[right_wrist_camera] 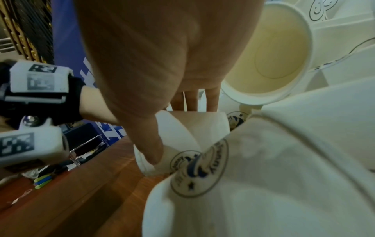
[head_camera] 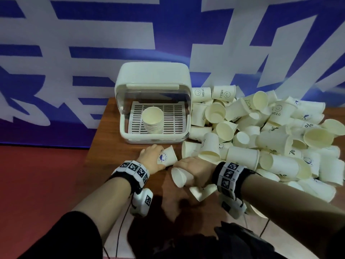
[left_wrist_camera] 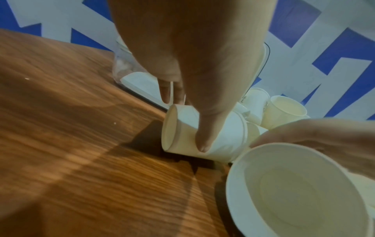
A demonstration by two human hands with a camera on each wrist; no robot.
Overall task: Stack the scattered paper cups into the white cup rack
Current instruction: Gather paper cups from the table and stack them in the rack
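Observation:
The white cup rack stands open at the back of the wooden table, with a nested stack of cups upright on its grid. Just in front of it, my left hand grips a logo-printed paper cup lying on its side. In the left wrist view the thumb presses that cup's wall while the fingers reach round its far side. Beside it, my right hand holds a plain paper cup, thumb at the cup's rim. Its open mouth faces the left wrist camera.
A big heap of several loose paper cups covers the table's right side, reaching the rack's right wall. A dented cup lies under my right wrist. Bare wood shows left of the rack, up to the table's left edge above the red floor.

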